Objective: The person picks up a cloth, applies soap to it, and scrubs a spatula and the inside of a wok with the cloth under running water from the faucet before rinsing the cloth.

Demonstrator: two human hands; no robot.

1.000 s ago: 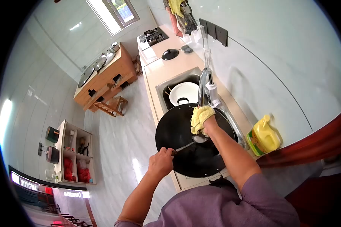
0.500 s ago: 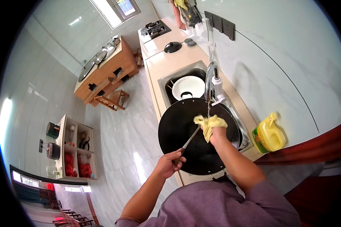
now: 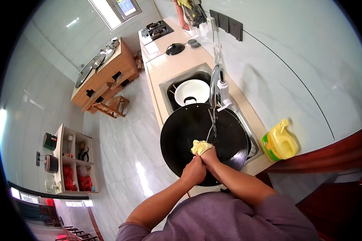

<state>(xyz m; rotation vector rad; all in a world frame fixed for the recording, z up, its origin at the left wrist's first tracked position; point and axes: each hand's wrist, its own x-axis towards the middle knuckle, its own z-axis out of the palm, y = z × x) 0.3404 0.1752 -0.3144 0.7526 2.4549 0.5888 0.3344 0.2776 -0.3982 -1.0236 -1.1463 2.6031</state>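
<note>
A large black wok (image 3: 179, 132) rests over the near part of the sink, its inside facing up. Water runs from the faucet (image 3: 214, 86) into it. My right hand (image 3: 209, 156) is closed on a crumpled yellow cloth (image 3: 200, 146), which is wrapped round a long-handled metal utensil (image 3: 210, 130). The thin shaft sticks out past the cloth toward the stream; I cannot make out its head. Close against the right hand, my left hand (image 3: 194, 170) is closed round the utensil's handle, which the fingers hide. Both hands are above the wok's near half.
A white bowl (image 3: 192, 91) and chopsticks lie in the sink (image 3: 165, 86) beyond the wok. To the right stands a yellow detergent jug (image 3: 283, 140). A black lid (image 3: 175, 49) and a gas stove (image 3: 156, 31) are farther along the counter (image 3: 155, 68).
My right hand and the cloth have moved down and left, toward my left hand. My left hand has shifted slightly right and up. The utensil's shaft now shows beyond the cloth.
</note>
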